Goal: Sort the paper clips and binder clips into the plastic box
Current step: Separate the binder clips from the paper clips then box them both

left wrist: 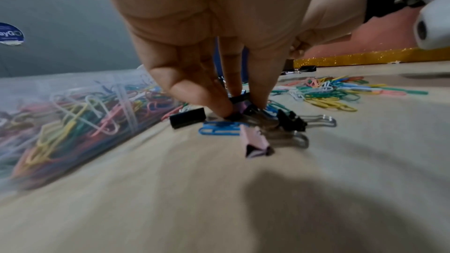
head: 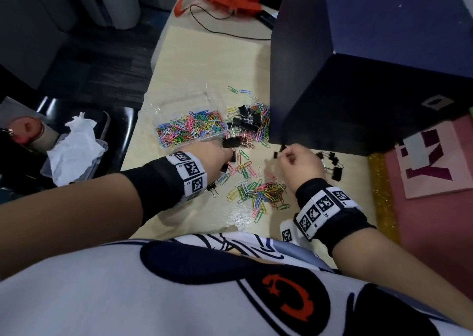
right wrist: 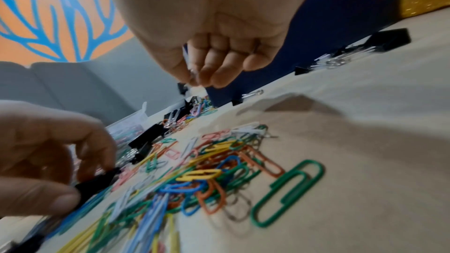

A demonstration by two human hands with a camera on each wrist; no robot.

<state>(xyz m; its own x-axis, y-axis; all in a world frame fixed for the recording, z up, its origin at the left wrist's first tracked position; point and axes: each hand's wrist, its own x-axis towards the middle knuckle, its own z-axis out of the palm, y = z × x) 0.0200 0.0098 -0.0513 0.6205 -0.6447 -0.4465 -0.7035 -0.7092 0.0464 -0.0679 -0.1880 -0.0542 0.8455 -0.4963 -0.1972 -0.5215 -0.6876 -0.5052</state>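
Head view, beige table (head: 204,59), dark partition (head: 358,66)

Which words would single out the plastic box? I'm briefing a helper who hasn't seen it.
Find the dark box on the beige desk. Left of the mixed clip heap beside it sits the plastic box: clear, holding coloured paper clips.

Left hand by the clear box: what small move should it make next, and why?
Probably lift. The left hand has its fingertips pinched on a black binder clip on the table, so raising it clear of the loose paper clips comes before carrying it to the plastic box.
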